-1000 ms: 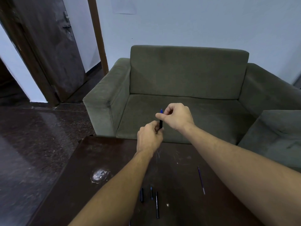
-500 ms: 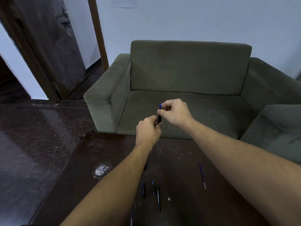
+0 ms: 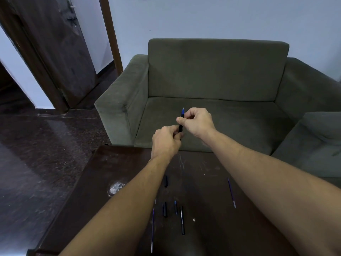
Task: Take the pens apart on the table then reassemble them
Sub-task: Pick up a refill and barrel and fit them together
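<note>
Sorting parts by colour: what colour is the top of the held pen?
Blue top on the pen, head view.

Dark table (image 3: 203, 191) with scattered pen parts (image 3: 182, 219)

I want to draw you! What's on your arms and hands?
Nothing. The left grip and right grip are bare hands, no gloves or rings showing. The left arm and right arm are bare too: no sleeves, watch or bands in view.
</note>
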